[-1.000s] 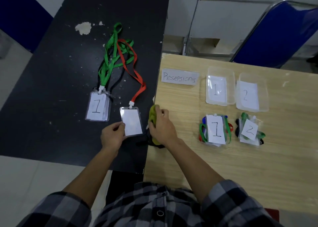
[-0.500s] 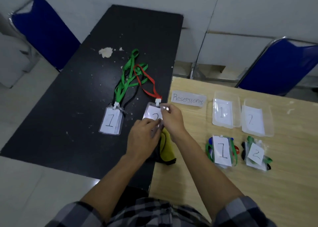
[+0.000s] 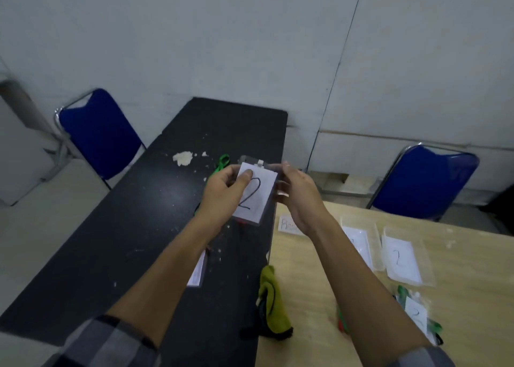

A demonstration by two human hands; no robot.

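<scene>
Left grip (image 3: 222, 191) and right grip (image 3: 297, 197) pinch the badge (image 3: 258, 199) marked 2 above the black table (image 3: 125, 241), yellow cloth (image 3: 274, 311) below.

A blue chair (image 3: 100, 135) stands beside the black table (image 3: 125, 241) — yellow cloth (image 3: 272, 308) at its edge.

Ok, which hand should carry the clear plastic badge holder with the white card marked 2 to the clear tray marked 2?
Right, probably. Both hands hold the badge holder, but the right hand is on the side of the tray marked 2; the left hand would have to cross over.
</scene>
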